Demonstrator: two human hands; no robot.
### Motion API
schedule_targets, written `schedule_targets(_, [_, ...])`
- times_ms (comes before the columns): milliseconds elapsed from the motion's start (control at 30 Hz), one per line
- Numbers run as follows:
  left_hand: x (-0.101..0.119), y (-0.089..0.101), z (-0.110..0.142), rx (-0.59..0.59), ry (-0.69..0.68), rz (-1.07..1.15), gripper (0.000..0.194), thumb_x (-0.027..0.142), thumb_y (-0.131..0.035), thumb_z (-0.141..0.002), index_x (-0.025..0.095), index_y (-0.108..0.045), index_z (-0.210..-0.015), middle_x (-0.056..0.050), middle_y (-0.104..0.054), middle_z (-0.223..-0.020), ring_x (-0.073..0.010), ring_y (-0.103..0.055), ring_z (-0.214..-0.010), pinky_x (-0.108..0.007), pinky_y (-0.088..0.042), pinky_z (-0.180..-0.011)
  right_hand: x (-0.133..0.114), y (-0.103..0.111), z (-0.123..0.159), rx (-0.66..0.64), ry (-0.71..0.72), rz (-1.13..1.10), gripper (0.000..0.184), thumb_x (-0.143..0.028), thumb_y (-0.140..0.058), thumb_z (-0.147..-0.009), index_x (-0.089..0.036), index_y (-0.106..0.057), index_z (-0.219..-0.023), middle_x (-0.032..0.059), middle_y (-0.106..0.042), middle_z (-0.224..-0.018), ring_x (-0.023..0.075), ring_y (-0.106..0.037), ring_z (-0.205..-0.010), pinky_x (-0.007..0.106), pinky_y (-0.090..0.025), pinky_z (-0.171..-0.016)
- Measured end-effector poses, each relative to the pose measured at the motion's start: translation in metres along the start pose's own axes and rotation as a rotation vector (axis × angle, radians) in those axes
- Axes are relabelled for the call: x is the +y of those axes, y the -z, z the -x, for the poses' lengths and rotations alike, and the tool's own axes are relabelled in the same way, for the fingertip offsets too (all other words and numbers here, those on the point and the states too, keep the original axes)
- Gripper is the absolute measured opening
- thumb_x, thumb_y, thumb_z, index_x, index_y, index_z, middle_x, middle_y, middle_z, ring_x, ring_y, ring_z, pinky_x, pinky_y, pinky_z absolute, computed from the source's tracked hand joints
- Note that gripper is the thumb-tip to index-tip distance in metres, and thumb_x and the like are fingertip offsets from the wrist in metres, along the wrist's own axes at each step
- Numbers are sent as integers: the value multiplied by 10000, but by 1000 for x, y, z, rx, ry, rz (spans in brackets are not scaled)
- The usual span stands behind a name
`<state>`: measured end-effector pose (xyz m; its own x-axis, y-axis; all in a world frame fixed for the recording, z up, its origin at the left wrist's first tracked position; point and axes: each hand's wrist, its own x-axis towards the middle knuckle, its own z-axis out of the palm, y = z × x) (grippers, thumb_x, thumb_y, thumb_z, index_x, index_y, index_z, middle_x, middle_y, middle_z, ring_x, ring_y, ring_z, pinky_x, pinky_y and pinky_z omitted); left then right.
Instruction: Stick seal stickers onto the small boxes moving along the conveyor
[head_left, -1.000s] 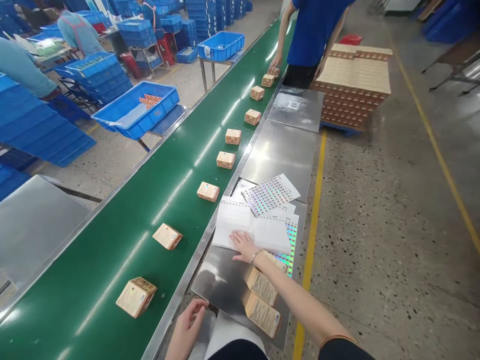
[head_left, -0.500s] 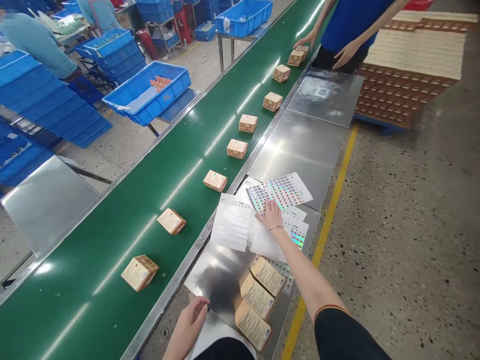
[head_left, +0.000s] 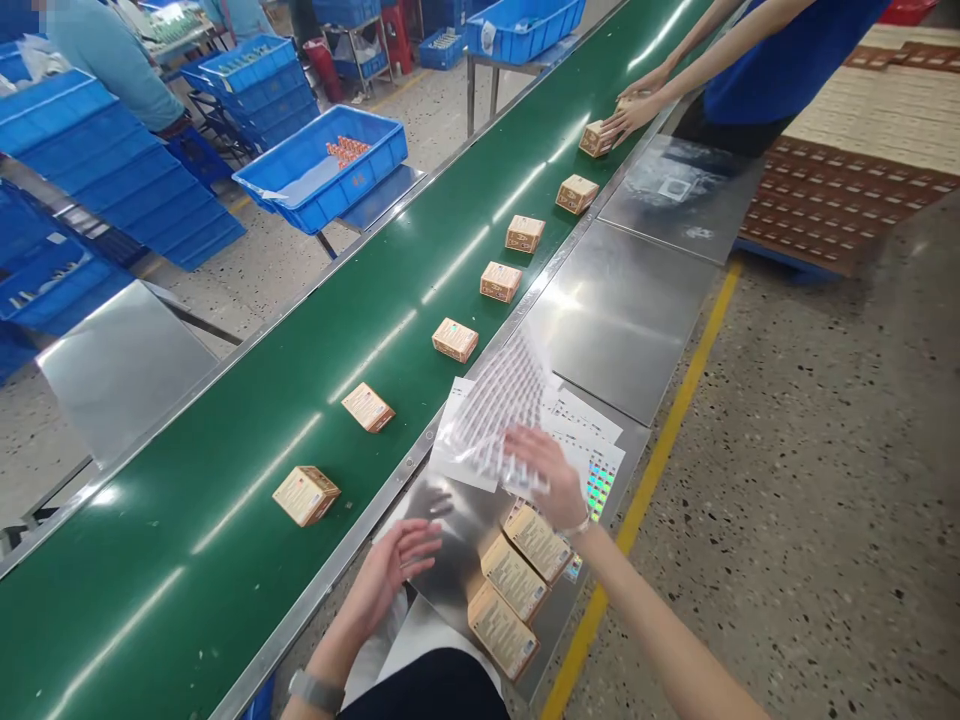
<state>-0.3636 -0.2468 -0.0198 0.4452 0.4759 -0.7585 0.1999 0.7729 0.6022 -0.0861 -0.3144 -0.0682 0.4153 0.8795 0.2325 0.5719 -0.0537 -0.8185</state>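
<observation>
My right hand (head_left: 551,475) is closed on a sheet of small stickers (head_left: 504,400), which is bent upward and smeared by motion. Beneath it, white sheets (head_left: 589,420) lie spread on the steel side table (head_left: 611,320), one with shiny holographic stickers (head_left: 600,485) at its edge. My left hand (head_left: 394,565) hovers empty over the table's near end, its fingers apart. Three small tan printed boxes (head_left: 506,580) lie side by side on the table, just below my right hand.
A green conveyor belt (head_left: 247,460) runs along the left with several tan boxes (head_left: 306,496) spaced on it. At the far end a co-worker's hands (head_left: 630,115) touch boxes. Blue crates (head_left: 330,190) stand across the belt; a large brown-and-cream stack (head_left: 840,190) stands right.
My right hand has lifted a sticker sheet off the pile and drawn it nearer. My left hand has risen slightly, its fingers opening. The co-worker's second hand has reached onto the belt.
</observation>
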Motion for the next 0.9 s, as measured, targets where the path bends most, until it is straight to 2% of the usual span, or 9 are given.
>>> schedule_targets(100, [22, -3, -3, -118, -3, 200, 765, 795, -478, -767, 137, -654, -1113, -183, -693, -1187, -366, -627, -1155, -511, -489, -966, -45, -15, 41, -296, 405, -29, 351, -177, -472, -930, -328, -695, -1156, 7, -699, -1250, 220, -574, -1275, 489, -447, -1084])
schedule_targets(200, [37, 1, -1, -92, -118, 208, 777, 799, -496, -747, 115, -669, -1072, -183, -718, -1109, -379, -639, -1122, -514, -492, -961, -62, -17, 65, -365, 633, 14, 451, -89, -439, -946, -296, -583, -1320, 42, -649, -1326, 206, -468, -1368, 475, -436, -1104])
schedule_targets(267, [41, 6, 3, -41, -175, 171, 623, 650, -663, -744, 118, -667, -1067, -160, -732, -1071, -348, -663, -1077, -480, -500, -959, -64, -13, 67, -380, 697, 29, 480, -84, -438, -947, -280, -534, -1374, 50, -633, -1345, 208, -416, -1400, 462, -436, -1112])
schedule_targets(333, [44, 11, 9, 3, -213, 153, 509, 486, -776, -726, 125, -666, -1069, -139, -739, -1058, -306, -683, -1032, -435, -510, -949, -64, -9, 65, -393, 732, 41, 495, -83, -420, -948, -290, -526, -1385, 40, -625, -1354, 209, -402, -1406, 454, -444, -1111])
schedule_targets(400, [45, 14, 15, 26, -245, 149, 462, 416, -805, -728, 129, -674, -1066, -127, -741, -1061, -274, -693, -1005, -396, -518, -935, -66, -7, 62, -397, 752, 67, 507, -80, -399, -948, -303, -524, -1387, 34, -610, -1372, 218, -407, -1402, 461, -455, -1103])
schedule_targets(567, [50, 21, 31, 33, -324, 124, 448, 457, -804, -721, 129, -722, -1015, -114, -752, -1034, -258, -697, -968, -350, -526, -884, -68, -13, 64, -381, 747, 230, 692, 36, -328, -874, -298, -418, -1473, 36, -497, -1482, 222, -345, -1438, 456, -472, -1095])
schedule_targets(700, [51, 34, 45, 15, -400, 8, 442, 504, -764, -743, 136, -728, -984, -95, -755, -1002, -245, -692, -928, -351, -507, -899, -72, -18, 50, -265, 699, 315, 862, 121, -264, -789, -320, -288, -1530, 33, -330, -1590, 219, -281, -1472, 460, -487, -1082])
schedule_targets(767, [49, 42, 53, 5, -440, -85, 423, 507, -723, -777, 136, -719, -979, -91, -750, -989, -239, -682, -913, -348, -501, -889, -90, -19, 34, -166, 663, 304, 824, 93, -320, -822, -330, -291, -1529, 47, -327, -1593, 246, -309, -1465, 470, -505, -1055])
schedule_targets(900, [45, 61, 70, -67, -521, -216, 340, 442, -639, -831, 139, -698, -975, -79, -728, -973, -241, -646, -913, -335, -491, -850, -160, -37, 4, 21, 610, 241, 590, -66, -523, -898, -317, -456, -1428, 92, -549, -1384, 275, -518, -1307, 460, -512, -1020])
